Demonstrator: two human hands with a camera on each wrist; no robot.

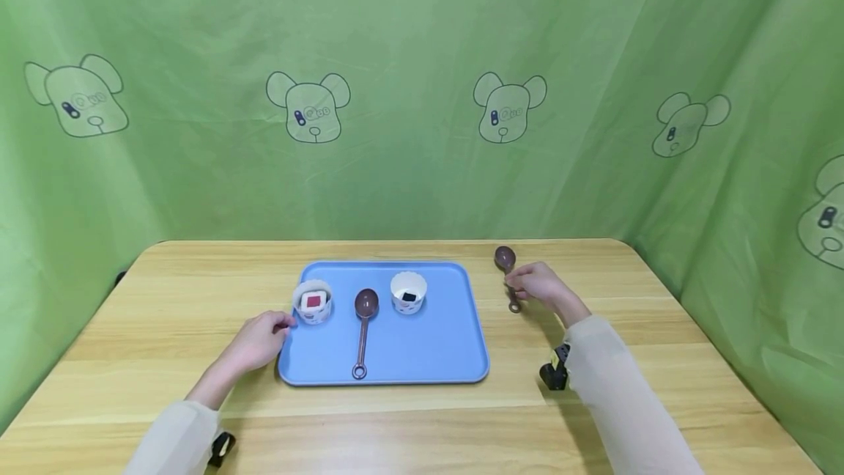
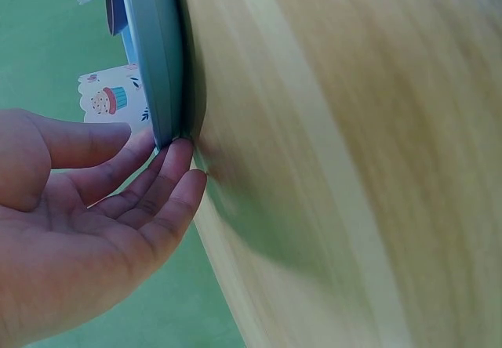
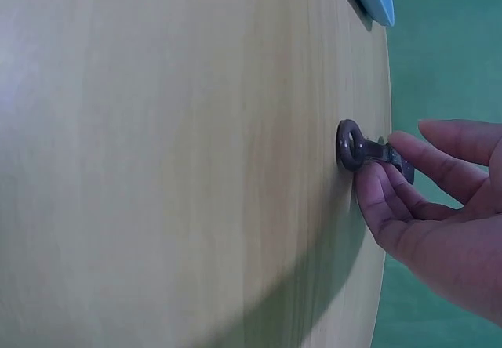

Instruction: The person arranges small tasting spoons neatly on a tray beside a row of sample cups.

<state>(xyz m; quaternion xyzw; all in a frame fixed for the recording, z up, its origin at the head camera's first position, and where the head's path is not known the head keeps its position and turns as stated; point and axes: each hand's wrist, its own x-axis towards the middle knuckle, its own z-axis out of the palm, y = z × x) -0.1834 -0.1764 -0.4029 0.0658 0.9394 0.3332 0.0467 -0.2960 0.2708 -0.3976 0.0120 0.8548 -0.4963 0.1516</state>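
A blue tray (image 1: 435, 343) lies on the wooden table. My left hand (image 1: 258, 339) is at its left edge, fingertips touching the rim (image 2: 161, 113) and the thumb apart from it. To the right of the tray, my right hand (image 1: 542, 286) holds a brown spoon (image 1: 505, 258) by its handle, bowl pointing away from me. The ring end of that handle (image 3: 351, 144) shows close to the table, its middle partly hidden by fingers. On the tray are another brown spoon (image 1: 366, 303), a paper cup with a white-and-red block (image 1: 314, 302), and a paper cup with a dark piece (image 1: 409, 283).
A green curtain (image 1: 409, 189) with bear-head outlines stands behind and beside the table (image 1: 395, 431). Black wrist mounts (image 1: 556, 369) stick out beneath both sleeves. The cups stand near the tray's left edge and toward its far side.
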